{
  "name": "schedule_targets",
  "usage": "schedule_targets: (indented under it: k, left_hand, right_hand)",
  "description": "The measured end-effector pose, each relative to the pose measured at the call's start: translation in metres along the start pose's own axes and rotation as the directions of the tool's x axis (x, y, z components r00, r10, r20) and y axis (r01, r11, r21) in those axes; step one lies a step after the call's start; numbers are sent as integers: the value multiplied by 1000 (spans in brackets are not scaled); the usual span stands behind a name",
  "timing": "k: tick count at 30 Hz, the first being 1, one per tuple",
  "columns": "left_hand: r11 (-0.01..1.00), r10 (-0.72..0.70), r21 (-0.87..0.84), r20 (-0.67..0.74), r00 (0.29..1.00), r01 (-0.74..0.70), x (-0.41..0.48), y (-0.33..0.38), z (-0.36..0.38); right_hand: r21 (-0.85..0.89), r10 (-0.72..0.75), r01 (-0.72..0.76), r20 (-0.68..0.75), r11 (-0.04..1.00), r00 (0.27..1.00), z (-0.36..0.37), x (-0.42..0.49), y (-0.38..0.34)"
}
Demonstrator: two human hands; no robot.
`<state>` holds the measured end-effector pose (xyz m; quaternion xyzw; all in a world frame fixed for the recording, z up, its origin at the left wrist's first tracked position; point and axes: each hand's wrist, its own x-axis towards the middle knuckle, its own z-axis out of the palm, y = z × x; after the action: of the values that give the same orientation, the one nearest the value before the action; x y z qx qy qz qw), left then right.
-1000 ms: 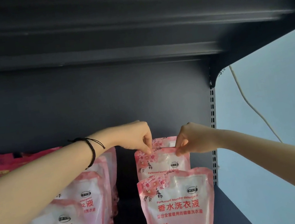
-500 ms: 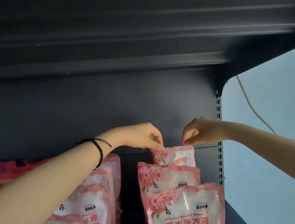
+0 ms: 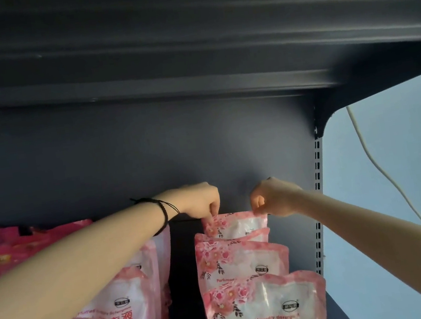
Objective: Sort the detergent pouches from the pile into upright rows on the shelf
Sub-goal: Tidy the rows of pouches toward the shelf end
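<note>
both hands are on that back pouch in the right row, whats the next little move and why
Probably settle it and let go. The left hand and right hand each pinch a top corner of the rear pouch, which looks upright behind the row's other pouches and close to the back panel, so little seems left to adjust.

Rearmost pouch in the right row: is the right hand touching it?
Touching. The head view shows the right hand pinching the rearmost pouch at its top corner.
</note>
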<state>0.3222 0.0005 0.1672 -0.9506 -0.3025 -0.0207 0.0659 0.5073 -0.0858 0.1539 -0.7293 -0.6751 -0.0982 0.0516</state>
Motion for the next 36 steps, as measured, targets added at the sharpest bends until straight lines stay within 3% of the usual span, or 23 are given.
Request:
schedule_targets:
  k: [9, 12, 15, 17, 19, 21, 22, 27, 29, 33, 36]
  left_hand:
    - [993, -18, -121, -51, 999, 12, -28, -13, 1]
    - [988, -30, -153, -104, 994, 14, -36, -9, -6]
    - [981, -7, -191, -202, 979, -32, -54, 6, -23]
    - [938, -9, -328, -337, 941, -109, -75, 22, -37]
    - [820, -55, -508, -530, 846, -265, -103, 39, -41]
    - [709, -110, -565, -680, 725, -422, -130, 59, -32]
    - [672, -122, -579, -701, 703, -461, -140, 70, -22]
    - [603, -170, -692, -599, 783, -398, -141, 98, 23]
    - [550, -275, -734, -609, 744, -399, -141, 100, 44]
    - [327, -589, -804, -584, 559, -496, -159, 117, 109]
    - [198, -630, -824, -522, 575, -531, -167, 130, 140]
  right_hand:
    - [-3, -22, 22, -19, 1000, 1000, 1, -3, -13]
    - [126, -9, 12, -24, 992, 1000, -1, -14, -8]
    - [323, 50, -9, -118, 946, 992, -6, -35, -4]
    - [560, 131, -7, -182, 828, 974, -8, -58, -4]
    - [750, 208, 44, -239, 660, 949, -4, -89, -4]
    - [804, 257, 115, -317, 584, 913, 8, -120, -5]
    - [821, 271, 137, -334, 554, 903, 16, -134, -9]
    - [933, 352, 151, -269, 327, 896, 57, -172, -28]
    - [953, 352, 178, -258, 246, 900, 71, -183, -37]
    - [960, 420, 266, -277, 87, 864, 107, -205, -52]
    - [972, 396, 234, -215, 1, 893, 132, -213, -67]
